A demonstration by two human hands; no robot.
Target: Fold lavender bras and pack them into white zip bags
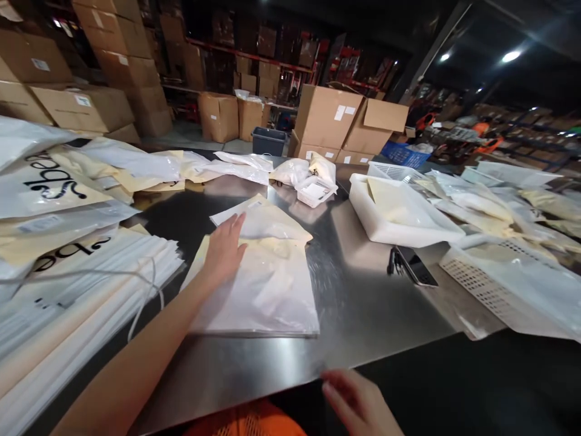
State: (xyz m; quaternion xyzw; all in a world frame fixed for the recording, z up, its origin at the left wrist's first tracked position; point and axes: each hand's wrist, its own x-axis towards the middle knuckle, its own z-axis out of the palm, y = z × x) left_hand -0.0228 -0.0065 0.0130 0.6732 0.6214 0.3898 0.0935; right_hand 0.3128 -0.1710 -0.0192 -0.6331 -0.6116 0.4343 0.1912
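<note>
Flat on the metal table (290, 357) lies a small stack of white and pale yellow plastic bags (276, 278). My left hand (224, 248) rests on the upper left of this stack, fingers stretched out and holding nothing. At the table's front edge, below and to the right of the bags, is my right hand (356, 399). Its fingers are curled a little and blurred by motion, and nothing shows in them. To the left of my left forearm is a thick pile of flat white bags (104, 303) with a pale cord (152, 290) across it.
A white foam tray (408, 233) stands at right, with a phone (417, 266) and black keys (393, 260) before it. White perforated baskets (476, 278) and more bags lie farther right. A small white basket (316, 191) sits at the back. Cardboard boxes (327, 118) stand beyond.
</note>
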